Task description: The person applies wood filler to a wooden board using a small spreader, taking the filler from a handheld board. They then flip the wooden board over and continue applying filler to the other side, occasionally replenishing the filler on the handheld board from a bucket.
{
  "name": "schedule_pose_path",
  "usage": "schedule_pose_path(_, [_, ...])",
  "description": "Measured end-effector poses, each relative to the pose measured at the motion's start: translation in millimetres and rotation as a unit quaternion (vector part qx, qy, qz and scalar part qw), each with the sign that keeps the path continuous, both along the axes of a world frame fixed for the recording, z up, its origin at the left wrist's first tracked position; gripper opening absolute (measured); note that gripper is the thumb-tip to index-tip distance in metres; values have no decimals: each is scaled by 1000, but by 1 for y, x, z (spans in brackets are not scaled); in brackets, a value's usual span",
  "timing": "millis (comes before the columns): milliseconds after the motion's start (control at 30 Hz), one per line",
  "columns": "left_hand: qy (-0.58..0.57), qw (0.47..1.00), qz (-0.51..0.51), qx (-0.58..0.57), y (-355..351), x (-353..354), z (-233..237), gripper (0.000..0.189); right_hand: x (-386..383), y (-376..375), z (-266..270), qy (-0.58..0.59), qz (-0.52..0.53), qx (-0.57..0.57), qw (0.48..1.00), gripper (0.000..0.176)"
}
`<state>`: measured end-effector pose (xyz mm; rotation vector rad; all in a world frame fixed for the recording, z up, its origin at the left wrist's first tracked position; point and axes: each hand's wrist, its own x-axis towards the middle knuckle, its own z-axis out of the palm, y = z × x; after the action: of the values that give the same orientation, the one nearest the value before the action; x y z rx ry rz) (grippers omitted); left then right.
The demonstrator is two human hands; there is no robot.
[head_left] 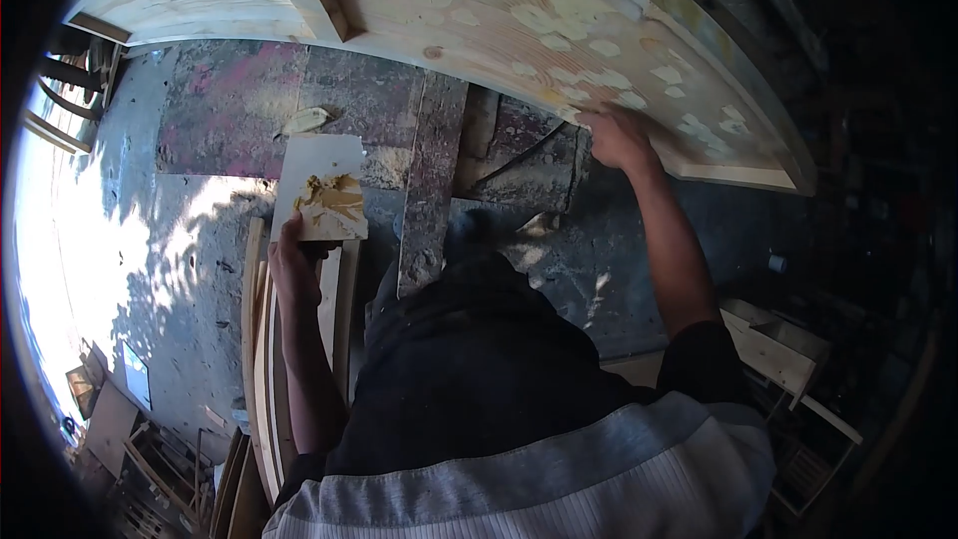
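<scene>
My left hand (295,262) grips the lower edge of a pale flat board (317,155), its thumb on top. Yellow-brown paste (332,197) is smeared over the lower half of this board. At the upper right, my right hand (617,137) is closed at the lower edge of a large curved wooden panel (479,20). Whatever its fingers pinch is too small to make out. Many pale filler patches (559,25) dot the panel's surface around and above that hand.
A worn plank (431,170) runs upright in front of my body. Long wooden strips (265,339) lie beneath my left forearm. A wooden drawer-like frame (773,349) stands at the lower right, and wood scraps (150,469) lie at the lower left.
</scene>
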<state>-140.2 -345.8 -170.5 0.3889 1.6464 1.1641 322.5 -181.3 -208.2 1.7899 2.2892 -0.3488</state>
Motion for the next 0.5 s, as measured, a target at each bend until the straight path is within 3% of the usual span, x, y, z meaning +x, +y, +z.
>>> schedule_pose_path(67, [-5, 1000, 2, -7, -8, 7, -4, 43, 1, 5, 23, 42, 53, -22, 997, 50])
schedule_pose_path(100, [-18, 1000, 7, -11, -11, 12, -6, 42, 11, 9, 1, 63, 97, 46, 992, 50])
schedule_pose_path(233, [5, 1000, 1, -15, -27, 35, 3, 43, 36, 1, -26, 39, 113, 62, 991, 49])
schedule_pose_path(300, [15, 1000, 18, -1, -38, 44, 4, 43, 45, -4, -9, -28, 103, 15, 994, 42])
schedule_pose_path(333, [18, 999, 27, -3, -42, 49, 6, 43, 39, 6, 14, -116, 102, -40, 987, 39])
schedule_pose_path(400, [28, 998, 53, 24, -52, 58, 9, 43, 32, 14, 36, -48, 104, -39, 993, 36])
schedule_pose_path(500, [19, 997, 72, 26, -66, 57, -9, 42, 10, 24, 21, -19, 170, -1, 985, 41])
